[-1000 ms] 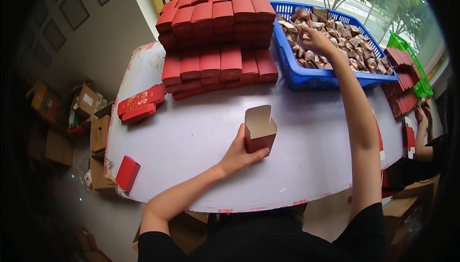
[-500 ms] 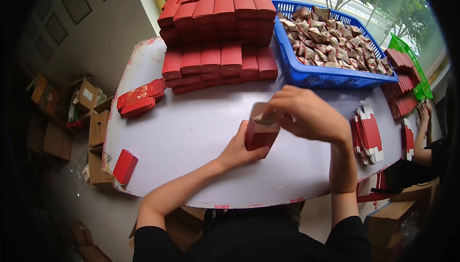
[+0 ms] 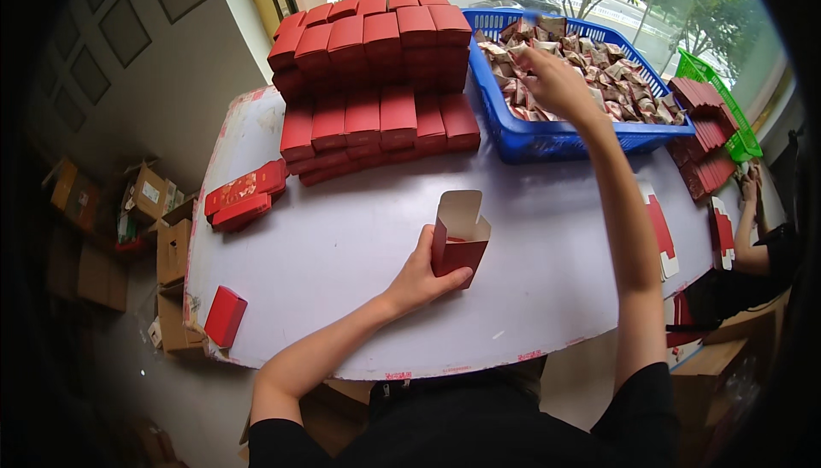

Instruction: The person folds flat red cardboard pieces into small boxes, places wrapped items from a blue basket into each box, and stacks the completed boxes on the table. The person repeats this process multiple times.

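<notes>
My left hand (image 3: 423, 271) is wrapped round a small red carton (image 3: 459, 254), which stands upright with its top flap raised; something red shows inside it. Over the blue basket (image 3: 564, 137), my right hand (image 3: 558, 83) reaches down among many small wrapped packets (image 3: 611, 74) in brown, cream and red. Its fingers look parted, with their tips against the packets and nothing seen in them.
Stacked red boxes (image 3: 376, 117) rise left of the basket. Flattened red cartons (image 3: 248, 198) and a single red box (image 3: 226, 316) lie at the table's left. Folded cartons (image 3: 663, 237), a green basket (image 3: 727, 104) and another person's hand (image 3: 750, 184) are at the right.
My right hand has left the carton's opening and moved up and away into the blue basket. My left hand still holds the carton, and its opening is now uncovered.
</notes>
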### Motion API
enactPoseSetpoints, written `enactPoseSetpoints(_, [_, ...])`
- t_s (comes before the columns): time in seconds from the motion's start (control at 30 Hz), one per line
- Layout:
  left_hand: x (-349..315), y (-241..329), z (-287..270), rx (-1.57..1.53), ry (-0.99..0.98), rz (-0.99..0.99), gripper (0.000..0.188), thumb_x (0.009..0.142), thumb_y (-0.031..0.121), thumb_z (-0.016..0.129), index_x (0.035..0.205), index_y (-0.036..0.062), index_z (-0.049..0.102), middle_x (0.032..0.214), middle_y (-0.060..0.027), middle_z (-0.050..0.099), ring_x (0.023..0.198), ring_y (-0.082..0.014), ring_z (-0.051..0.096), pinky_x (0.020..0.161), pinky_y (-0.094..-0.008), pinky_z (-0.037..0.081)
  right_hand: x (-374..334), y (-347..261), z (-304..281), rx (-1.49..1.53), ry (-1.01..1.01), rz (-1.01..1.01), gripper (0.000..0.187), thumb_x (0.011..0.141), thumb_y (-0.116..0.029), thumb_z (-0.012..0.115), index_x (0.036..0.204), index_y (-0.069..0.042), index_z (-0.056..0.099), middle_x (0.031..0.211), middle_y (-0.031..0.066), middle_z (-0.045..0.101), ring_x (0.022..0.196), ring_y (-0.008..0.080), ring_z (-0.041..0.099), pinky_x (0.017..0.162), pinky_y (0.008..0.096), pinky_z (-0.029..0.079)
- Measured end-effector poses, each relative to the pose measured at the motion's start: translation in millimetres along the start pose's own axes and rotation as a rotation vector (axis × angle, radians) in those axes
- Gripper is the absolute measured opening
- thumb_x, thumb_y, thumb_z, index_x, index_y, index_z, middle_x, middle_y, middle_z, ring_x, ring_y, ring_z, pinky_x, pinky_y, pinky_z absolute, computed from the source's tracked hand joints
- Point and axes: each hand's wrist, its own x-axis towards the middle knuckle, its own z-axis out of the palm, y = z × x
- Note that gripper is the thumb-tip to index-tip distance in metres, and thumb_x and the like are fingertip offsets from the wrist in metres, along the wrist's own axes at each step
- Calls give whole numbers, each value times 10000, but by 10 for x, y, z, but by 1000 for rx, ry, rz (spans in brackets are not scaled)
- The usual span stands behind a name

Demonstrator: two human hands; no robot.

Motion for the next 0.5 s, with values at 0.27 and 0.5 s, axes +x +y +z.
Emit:
enactPoseSetpoints(0.27, [-35,-79,-15,-19,-19,4,492,773,242,663,1076,68,316,1030,-138,520,912,-205,531,776,-325,457,114,863,211,-274,-646,488,549,620,-272,690,1079,-29,512,987,222,602,900,351,593,745,405,478])
enactPoseSetpoints(0.5, [1,-55,4,-26,-28,22,498,775,242,662,1085,64,315,1029,-132,509,911,-192,516,785,-318,446,51,1284,257,280,-112,385,398,656,-182,718,991,-18,577,923,144,626,820,236,610,720,320,482])
